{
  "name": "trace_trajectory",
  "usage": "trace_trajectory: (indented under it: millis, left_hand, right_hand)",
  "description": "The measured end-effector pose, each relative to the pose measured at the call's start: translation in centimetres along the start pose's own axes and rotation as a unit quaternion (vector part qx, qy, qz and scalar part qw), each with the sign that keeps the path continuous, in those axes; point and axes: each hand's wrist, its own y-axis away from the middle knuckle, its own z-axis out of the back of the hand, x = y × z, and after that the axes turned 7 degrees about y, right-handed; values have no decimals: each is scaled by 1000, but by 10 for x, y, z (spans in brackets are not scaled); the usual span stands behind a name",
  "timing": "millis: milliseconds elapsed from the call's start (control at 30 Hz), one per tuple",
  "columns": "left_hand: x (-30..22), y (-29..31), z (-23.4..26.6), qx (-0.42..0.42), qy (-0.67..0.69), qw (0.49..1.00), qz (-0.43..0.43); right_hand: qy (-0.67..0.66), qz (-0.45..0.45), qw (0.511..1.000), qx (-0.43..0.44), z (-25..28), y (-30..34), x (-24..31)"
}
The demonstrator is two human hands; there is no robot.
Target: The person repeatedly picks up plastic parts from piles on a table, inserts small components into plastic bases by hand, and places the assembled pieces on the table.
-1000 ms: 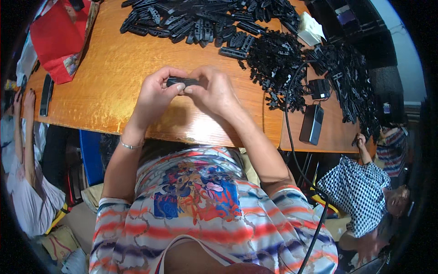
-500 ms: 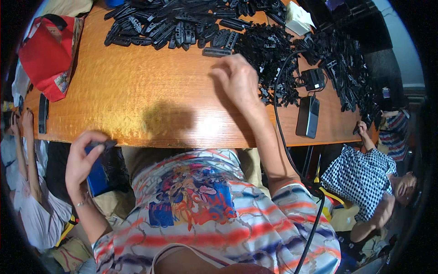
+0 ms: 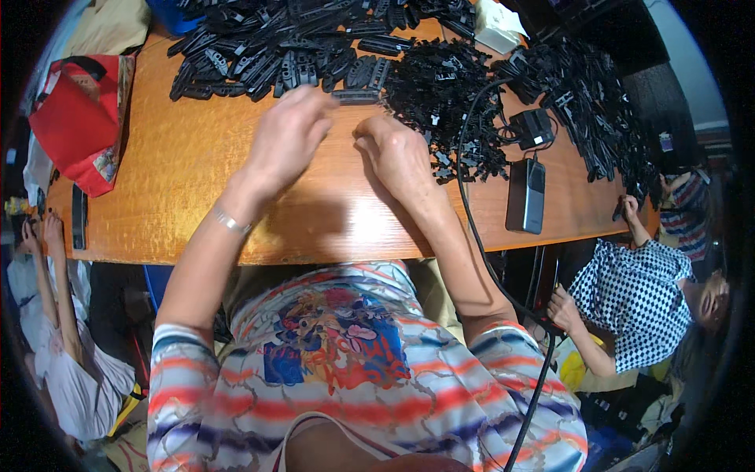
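Observation:
My left hand [image 3: 292,138] reaches over the table to the near edge of a heap of long black plastic parts [image 3: 252,59]. Its fingers are smeared by motion, so whether they hold anything does not show. Close by on its right, my right hand [image 3: 399,157] is over the wood with fingers curled and pressed together. Anything in that grip is hidden or too small to make out. Just beyond both hands one long black part [image 3: 358,97] lies crosswise. A pile of small black plastic pieces [image 3: 440,86] spreads beside my right hand.
Right of me are a black box-shaped device [image 3: 527,197], a black adapter [image 3: 532,128] and a cable [image 3: 470,185] running past my right arm. More thin black parts [image 3: 594,118] lie farther right. A red bag [image 3: 79,118] stands left. People sit on both sides.
My left hand has come from beyond the table's front edge at the left, where it held a dark piece, up to the long parts. My right hand has shifted slightly nearer and left.

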Motion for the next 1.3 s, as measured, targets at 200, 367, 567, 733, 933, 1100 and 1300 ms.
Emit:
trace_trajectory:
  millis: [200, 367, 567, 733, 933, 1100, 1300]
  left_hand:
    - [14, -49, -55, -20, -99, 993, -68]
    - [24, -41, -53, -52, -84, 994, -57]
    - [28, -1, -39, -18, 583, 763, 277]
    - [16, 18, -28, 9, 668, 696, 263]
    - [12, 26, -20, 4, 702, 675, 226]
    - [10, 30, -19, -7, 708, 675, 208]
    - [14, 32, -20, -15, 711, 668, 220]
  right_hand:
    - [-28, -24, 999, 5, 11, 17, -4]
    - [-75, -39, 996, -7, 12, 15, -7]
    - [-214, -111, 966, -95, 21, 6, 19]
    - [-240, -80, 956, -150, 13, 1, 36]
    - [-178, 20, 965, -190, 12, -2, 47]
    - [-189, 10, 965, -182, 11, -2, 53]
    - [-187, 23, 970, -153, 17, -3, 53]
